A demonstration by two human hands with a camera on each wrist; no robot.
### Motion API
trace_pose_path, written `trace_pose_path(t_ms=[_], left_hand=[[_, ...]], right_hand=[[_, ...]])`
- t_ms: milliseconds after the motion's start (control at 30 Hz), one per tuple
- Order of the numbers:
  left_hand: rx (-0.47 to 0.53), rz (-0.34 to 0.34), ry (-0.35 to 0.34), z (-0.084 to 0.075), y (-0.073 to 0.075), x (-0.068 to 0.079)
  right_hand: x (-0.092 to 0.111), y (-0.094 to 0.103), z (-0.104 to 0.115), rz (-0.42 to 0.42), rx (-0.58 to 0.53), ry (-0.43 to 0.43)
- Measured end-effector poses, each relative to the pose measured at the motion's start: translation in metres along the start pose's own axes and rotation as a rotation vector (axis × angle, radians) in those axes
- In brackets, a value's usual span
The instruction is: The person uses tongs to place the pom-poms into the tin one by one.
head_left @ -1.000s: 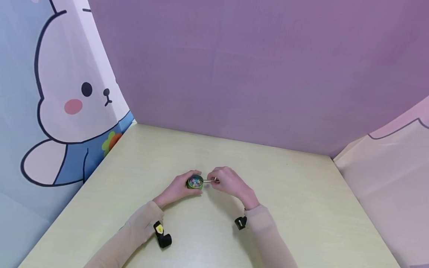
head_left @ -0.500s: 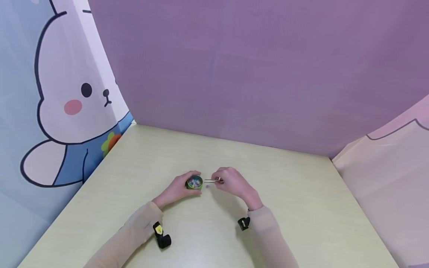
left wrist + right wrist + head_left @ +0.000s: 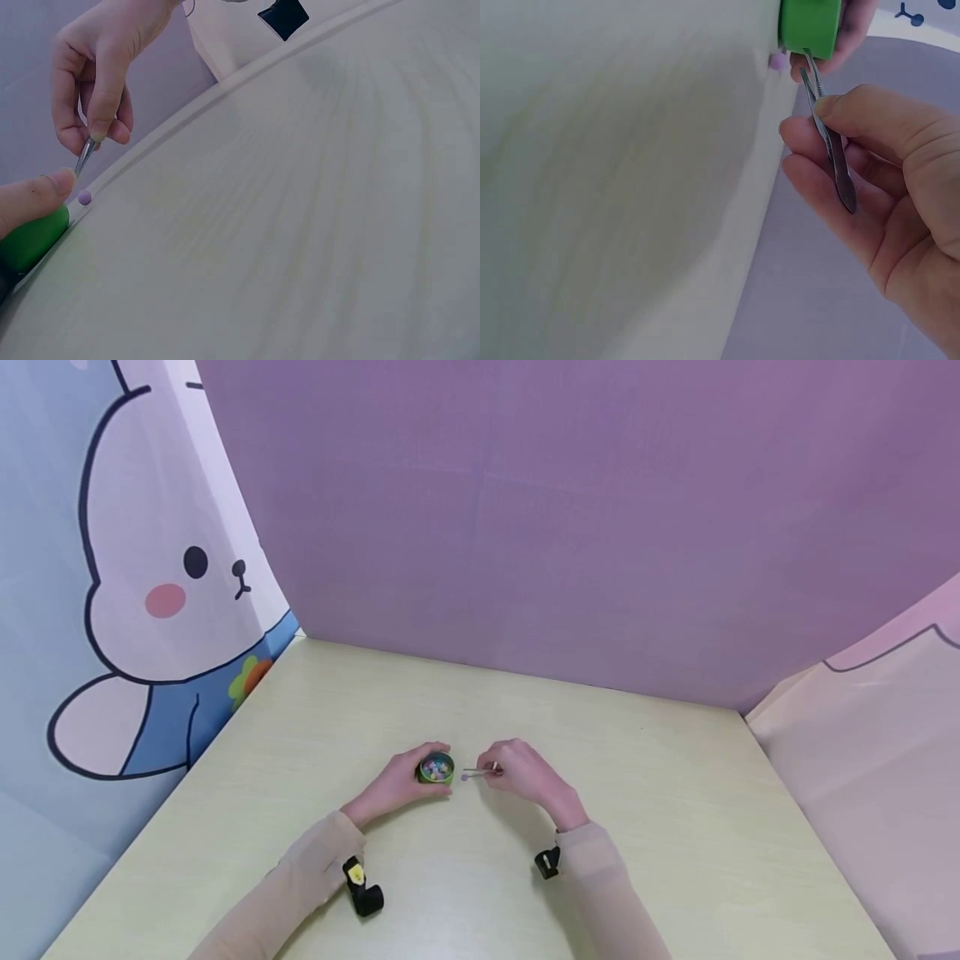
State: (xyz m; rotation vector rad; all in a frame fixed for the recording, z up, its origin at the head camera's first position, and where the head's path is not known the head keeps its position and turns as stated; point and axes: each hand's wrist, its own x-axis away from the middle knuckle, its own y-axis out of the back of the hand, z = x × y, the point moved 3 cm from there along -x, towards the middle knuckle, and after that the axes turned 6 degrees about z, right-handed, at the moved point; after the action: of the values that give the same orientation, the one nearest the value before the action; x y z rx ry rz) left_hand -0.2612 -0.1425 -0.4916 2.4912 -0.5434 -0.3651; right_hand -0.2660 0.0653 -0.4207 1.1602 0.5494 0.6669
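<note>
My left hand point(image 3: 401, 777) curls round a small green tub point(image 3: 437, 767) of pastel beads on the table. Thumb and fingers lie on opposite sides of its wall. To the right, my right hand point(image 3: 522, 771) pinches metal tweezers point(image 3: 826, 131) between thumb and fingers, their tips parted and pointing at the tub. One purple bead point(image 3: 85, 197) rests on the table just right of the tub. In the head view the tweezer tips are right at this bead. Nothing shows between the tips.
The pale wooden table point(image 3: 675, 827) extends round both hands. A purple cloth point(image 3: 570, 527) hangs behind it, with a rabbit-print cloth point(image 3: 150, 568) at left and a pale pink cloth point(image 3: 870, 760) at right. Black wrist cameras point(image 3: 364, 893) sit on both sleeves.
The tweezers have drawn back right from the tub's rim, then come down toward the loose bead with my right hand. My left hand and the tub have stayed in place.
</note>
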Motion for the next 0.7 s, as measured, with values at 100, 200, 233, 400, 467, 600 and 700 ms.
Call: trace_pose_path(t_ms=[100, 200, 233, 400, 467, 600, 700], left_hand=[[0.021, 0.005, 0.014, -0.0009, 0.0002, 0.0002], [0.032, 0.011, 0.018, -0.0010, 0.0003, 0.0000], [0.033, 0.011, 0.017, -0.0010, 0.0004, 0.0000], [0.044, 0.014, 0.025, 0.0005, 0.0008, -0.0002], [0.047, 0.015, 0.028, 0.0010, 0.0009, -0.0001], [0.047, 0.018, 0.029, 0.0023, 0.0009, 0.0002], [0.044, 0.017, 0.028, 0.0034, 0.0012, 0.0002]], right_hand=[[-0.0007, -0.0030, -0.0005, 0.013, -0.008, -0.006], [-0.0011, -0.0046, -0.0003, 0.019, -0.012, -0.009], [-0.0012, -0.0051, -0.0005, 0.020, -0.012, -0.009], [-0.0020, -0.0080, -0.0020, 0.030, -0.008, -0.012], [-0.0024, -0.0089, -0.0025, 0.032, -0.004, -0.010], [-0.0033, -0.0098, -0.0028, 0.035, 0.003, -0.016], [-0.0043, -0.0104, -0.0022, 0.043, 0.011, -0.026]])
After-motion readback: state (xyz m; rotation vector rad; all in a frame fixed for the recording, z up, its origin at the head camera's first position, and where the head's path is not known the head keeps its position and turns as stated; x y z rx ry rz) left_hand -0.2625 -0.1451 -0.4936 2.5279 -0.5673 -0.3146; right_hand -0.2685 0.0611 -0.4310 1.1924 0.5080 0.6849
